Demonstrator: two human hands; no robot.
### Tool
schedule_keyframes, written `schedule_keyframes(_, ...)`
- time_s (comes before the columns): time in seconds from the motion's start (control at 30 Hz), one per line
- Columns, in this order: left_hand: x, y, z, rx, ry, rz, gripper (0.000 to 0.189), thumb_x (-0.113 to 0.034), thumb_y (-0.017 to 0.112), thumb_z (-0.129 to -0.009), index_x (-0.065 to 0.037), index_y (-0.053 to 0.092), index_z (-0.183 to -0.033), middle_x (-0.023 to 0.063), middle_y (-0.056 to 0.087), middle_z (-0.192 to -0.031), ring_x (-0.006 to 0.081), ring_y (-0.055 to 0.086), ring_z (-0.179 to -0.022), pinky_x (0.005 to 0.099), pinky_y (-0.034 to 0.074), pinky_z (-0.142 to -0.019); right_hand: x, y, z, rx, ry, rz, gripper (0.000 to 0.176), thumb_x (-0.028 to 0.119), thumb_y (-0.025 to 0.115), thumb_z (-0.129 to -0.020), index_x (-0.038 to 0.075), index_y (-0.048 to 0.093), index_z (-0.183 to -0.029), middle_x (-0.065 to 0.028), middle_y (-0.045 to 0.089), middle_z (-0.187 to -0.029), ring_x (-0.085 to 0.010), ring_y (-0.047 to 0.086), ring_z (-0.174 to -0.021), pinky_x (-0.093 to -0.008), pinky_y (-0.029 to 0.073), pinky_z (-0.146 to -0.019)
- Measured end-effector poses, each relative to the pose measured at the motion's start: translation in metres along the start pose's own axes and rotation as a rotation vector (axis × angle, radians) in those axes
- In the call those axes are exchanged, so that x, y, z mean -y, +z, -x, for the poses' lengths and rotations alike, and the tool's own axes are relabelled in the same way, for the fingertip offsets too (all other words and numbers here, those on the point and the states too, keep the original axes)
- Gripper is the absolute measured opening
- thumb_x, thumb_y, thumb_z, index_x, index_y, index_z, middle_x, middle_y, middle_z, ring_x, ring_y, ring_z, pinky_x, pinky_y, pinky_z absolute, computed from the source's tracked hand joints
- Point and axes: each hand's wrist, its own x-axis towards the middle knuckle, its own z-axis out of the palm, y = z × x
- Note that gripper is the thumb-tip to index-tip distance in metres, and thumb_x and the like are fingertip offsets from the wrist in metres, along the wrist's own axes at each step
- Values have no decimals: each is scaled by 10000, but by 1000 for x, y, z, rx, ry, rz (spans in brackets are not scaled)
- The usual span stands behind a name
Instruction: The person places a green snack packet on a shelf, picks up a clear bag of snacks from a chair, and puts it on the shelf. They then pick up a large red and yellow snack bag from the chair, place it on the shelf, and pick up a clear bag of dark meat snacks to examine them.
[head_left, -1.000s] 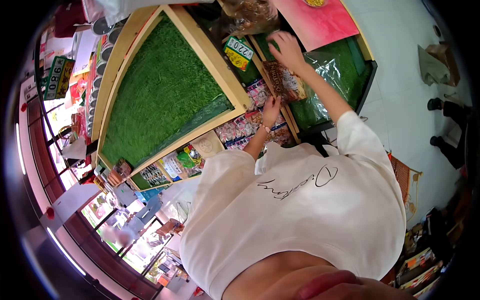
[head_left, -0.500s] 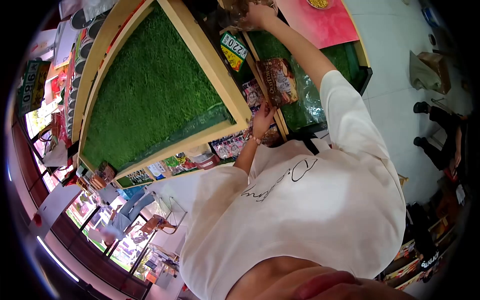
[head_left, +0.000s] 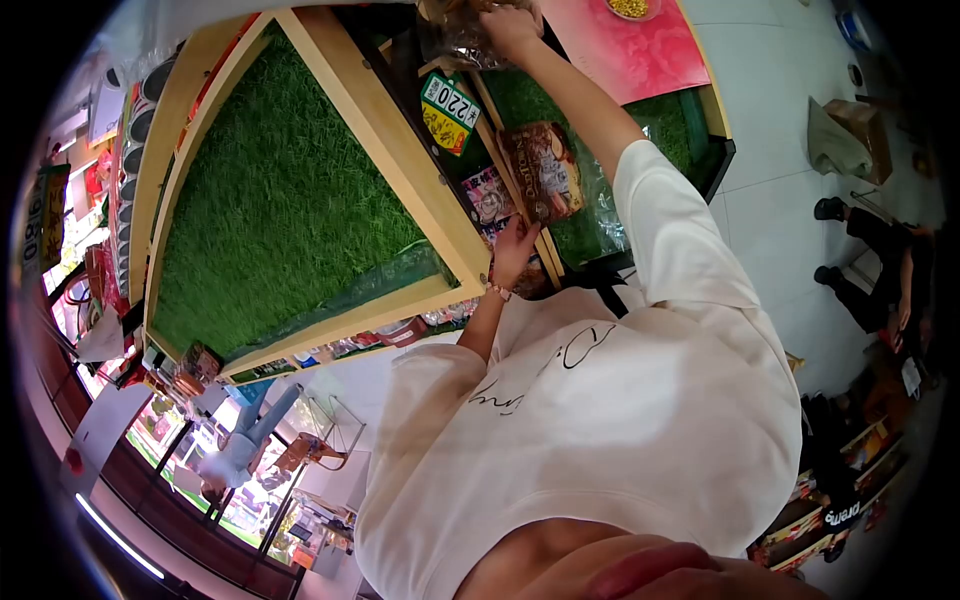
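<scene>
At the near end of the stand point(head_left: 378, 130): the left hand point(head_left: 514, 250) is beside the wooden strip point(head_left: 549, 262), with its fingers partly bent. The fingertips are at the near corner of the brown packet point(head_left: 543, 172); if they pinch it or only touch it, I cannot tell.
Brown packet: it lies flat, its printed side up, against the right side of the strip, with clear plastic point(head_left: 606, 215) just beside it.
Small packets point(head_left: 488, 195): they are on the other side of the strip, to the left.
Price card point(head_left: 449, 112): it is farther on, between the small packets and the clear bag.
Clear bag point(head_left: 455, 35): it is at the far end, with brown contents. The right hand point(head_left: 512, 28) reaches onto it, fingers half open; how firmly they hold, I cannot tell.
Step in hand: as I judge, the right hand handles the bag while the left attends to the packet. Moving the bag would call for a secure grip on its loose plastic.
Pink sheet point(head_left: 640, 55): it covers the far right corner, under a bowl point(head_left: 633, 8) of yellow pieces.
</scene>
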Motion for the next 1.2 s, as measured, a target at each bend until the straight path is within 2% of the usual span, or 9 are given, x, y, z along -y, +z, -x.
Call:
schedule_keyframes(0.17,-1,-1,3,-16,61,162,342,-272,578,-829,8,486,-1002,111,571,-757,185,550,-624,308,407,-545,15,-75,52,-290,-309,-299,530,268,722,-581,43,502,-1007,-119,550,-962,-250,546,-872,-389,440,-743)
schedule_keyframes(0.2,5,2,-1,-61,133,191,363,-271,577,-831,12,475,-1033,114,571,-799,182,549,-651,305,411,-564,19,-80,62,-508,-359,-205,439,220,703,-662,51,471,-994,-74,532,-836,-201,523,-737,-346,441,-658)
schedule_keyframes(0.3,4,-5,-8,-162,221,105,362,-267,501,-884,26,459,-1092,101,538,-967,166,547,-789,274,435,-735,12,-59,109,-838,-301,-332,53,144,593,-741,102,576,-713,-36,619,-743,-200,584,-730,-312,471,-627)
schedule_keyframes(0.37,-59,-25,6,-226,229,125,356,-285,472,-898,20,464,-1081,93,545,-955,165,545,-795,284,432,-757,7,-73,162,-845,-285,-501,166,49,679,-608,96,592,-742,-3,617,-838,-192,562,-770,-316,469,-646)
schedule_keyframes(0.5,-99,-54,16,357,244,670,375,-341,398,-919,-18,490,-1085,78,575,-936,156,550,-851,297,431,-793,14,-106,272,-777,-326,-606,230,-5,692,-563,89,638,-766,-21,624,-867,-228,546,-744,-307,463,-650)
schedule_keyframes(0.57,-115,-60,35,357,379,715,339,-312,418,-910,-14,517,-1037,68,580,-911,148,552,-838,283,435,-761,26,-117,313,-705,-326,-669,243,-23,695,-545,85,648,-758,-33,625,-874,-230,543,-739,-306,464,-644)
schedule_keyframes(0.67,-144,-51,56,199,74,863,311,-297,435,-898,-16,545,-972,36,568,-838,116,528,-736,255,423,-659,33,-124,343,-706,-325,-724,260,-49,685,-521,72,662,-750,-60,628,-884,-218,546,-737,-294,468,-630)
schedule_keyframes(0.8,-152,-46,76,183,16,797,292,-311,516,-870,-51,553,-741,-30,491,-606,51,416,-507,204,319,-462,26,-122,358,-688,-350,-692,272,-34,621,-525,59,665,-776,-50,626,-886,-220,560,-787,-292,487,-661)
schedule_keyframes(1.2,-121,-44,106,239,20,850,271,-315,526,-870,-76,553,-744,-51,447,-580,22,343,-494,182,242,-445,32,-139,380,-489,-528,-809,228,-86,557,-630,34,642,-803,-94,628,-917,-233,600,-885,-309,501,-714)
